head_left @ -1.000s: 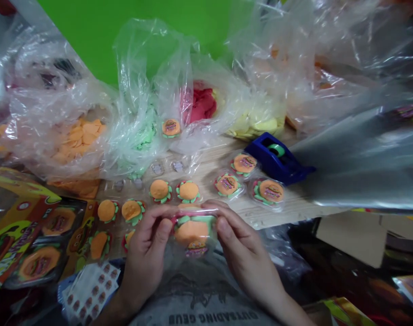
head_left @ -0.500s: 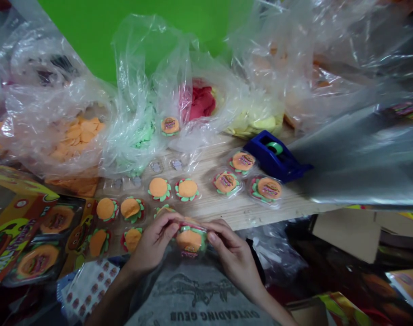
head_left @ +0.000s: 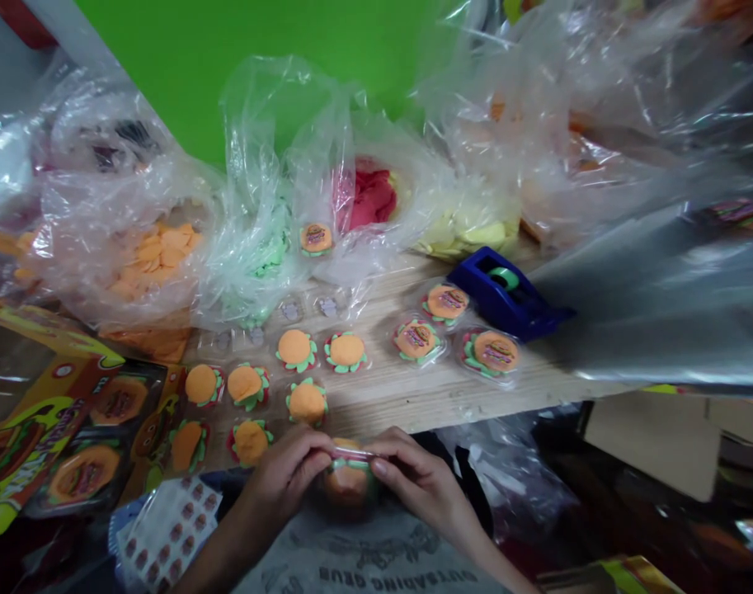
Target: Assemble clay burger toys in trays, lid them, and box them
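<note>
The fingers (head_left: 309, 445) of the left hand (head_left: 284, 477) pinch one end of a clear burger pack (head_left: 350, 483), thumb set against the forefinger; those of the right hand (head_left: 421, 480) pinch the other end in the same way. The pack sits between the two hands, at the near edge of the tabletop (head_left: 385, 394) and in front of a grey shirt (head_left: 314, 536) whose lettering appears upside down. Through the plastic an orange bun shows, though blur and shadow hide its finer detail.

Just beyond the left hand, and out to its left, plain-topped burgers (head_left: 307, 403) with green frills stand in clear trays. Farther to the right, three burgers with printed tops (head_left: 416, 340) are grouped near a blue tape dispenser (head_left: 528, 316), which carries a green roll. Another printed burger (head_left: 316, 238) is farther back, among the clear bags.

On the left, a colourful box (head_left: 23, 474) shows two burgers in its front, and a sheet of stickers (head_left: 171, 532) lies nearer the person. Along the back, crumpled bags contain orange pieces (head_left: 159, 256), green pieces (head_left: 270, 247), red pieces (head_left: 373, 198) and yellow pieces (head_left: 468, 235). A silvery sheet (head_left: 636, 305) covers the far right, and a bright green panel (head_left: 258, 29) stands behind the bags.
</note>
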`<state>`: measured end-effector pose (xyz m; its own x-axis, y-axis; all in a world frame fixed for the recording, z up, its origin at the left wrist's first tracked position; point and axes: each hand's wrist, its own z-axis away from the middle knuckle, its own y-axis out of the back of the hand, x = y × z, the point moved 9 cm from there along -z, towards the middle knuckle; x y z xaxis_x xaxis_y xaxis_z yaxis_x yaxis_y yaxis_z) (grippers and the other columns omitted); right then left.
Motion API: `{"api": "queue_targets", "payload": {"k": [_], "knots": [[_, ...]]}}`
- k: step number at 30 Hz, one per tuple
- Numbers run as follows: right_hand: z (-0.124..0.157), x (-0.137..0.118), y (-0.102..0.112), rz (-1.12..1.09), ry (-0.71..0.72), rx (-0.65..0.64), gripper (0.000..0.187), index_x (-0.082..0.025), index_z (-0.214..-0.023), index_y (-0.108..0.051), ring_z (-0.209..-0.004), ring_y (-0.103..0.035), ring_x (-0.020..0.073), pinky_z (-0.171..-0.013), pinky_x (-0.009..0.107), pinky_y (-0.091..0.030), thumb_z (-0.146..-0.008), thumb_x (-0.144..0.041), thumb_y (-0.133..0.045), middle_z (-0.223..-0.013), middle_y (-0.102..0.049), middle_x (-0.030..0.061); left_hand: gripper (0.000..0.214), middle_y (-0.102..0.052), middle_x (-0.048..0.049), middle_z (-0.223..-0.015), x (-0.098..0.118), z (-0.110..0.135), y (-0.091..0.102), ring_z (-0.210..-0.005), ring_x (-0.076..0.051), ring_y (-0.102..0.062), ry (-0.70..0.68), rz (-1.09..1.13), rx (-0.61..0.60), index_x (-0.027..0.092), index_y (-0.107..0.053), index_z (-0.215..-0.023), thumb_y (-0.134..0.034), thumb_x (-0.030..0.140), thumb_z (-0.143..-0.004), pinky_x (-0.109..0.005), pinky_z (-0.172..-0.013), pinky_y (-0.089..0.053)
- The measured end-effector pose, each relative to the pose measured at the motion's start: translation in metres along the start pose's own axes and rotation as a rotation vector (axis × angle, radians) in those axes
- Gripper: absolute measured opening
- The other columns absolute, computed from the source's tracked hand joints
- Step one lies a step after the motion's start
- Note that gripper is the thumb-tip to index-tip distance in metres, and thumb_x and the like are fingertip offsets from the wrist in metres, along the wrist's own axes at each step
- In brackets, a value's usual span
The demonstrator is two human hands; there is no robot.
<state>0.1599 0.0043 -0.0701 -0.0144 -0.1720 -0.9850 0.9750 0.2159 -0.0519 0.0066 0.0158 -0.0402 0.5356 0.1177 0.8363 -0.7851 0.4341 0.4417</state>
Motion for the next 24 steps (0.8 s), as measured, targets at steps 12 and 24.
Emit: {"api": "queue_targets", "payload": {"k": [12, 24], "knots": [[0.002, -0.019, 0.002, 0.132, 0.122, -0.036, 0.026, -0.022, -0.089, -0.074, -0.066, -0.060, 0.0144, -0.059, 0.022, -0.048, -0.089, -0.038, -0.053, -0.070, -0.064, 0.0048, 0.042, -0.064, -0.0044, -0.081, 0.004, -0.003, -0.009, -0.077, -0.016, -0.059, -0.068, -0.104, -0.118, 0.020, -0.067, -0.089, -0.037, 0.050, -0.091, -0.023, -0.069, -0.045], [-0.001, -0.009, -0.001, 0.095, 0.030, -0.089, 0.038, -0.019, -0.076, -0.069, -0.064, -0.055, 0.0142, -0.060, 0.024, -0.045, -0.087, -0.050, -0.050, -0.066, -0.058, 0.0034, 0.041, -0.064, -0.0037, -0.078, 0.003, -0.002, -0.013, -0.072, -0.014, -0.057, -0.142, -0.162, -0.135, 0.020, -0.067, -0.091, -0.031, 0.041, -0.095, -0.021, -0.066, -0.043]]}}
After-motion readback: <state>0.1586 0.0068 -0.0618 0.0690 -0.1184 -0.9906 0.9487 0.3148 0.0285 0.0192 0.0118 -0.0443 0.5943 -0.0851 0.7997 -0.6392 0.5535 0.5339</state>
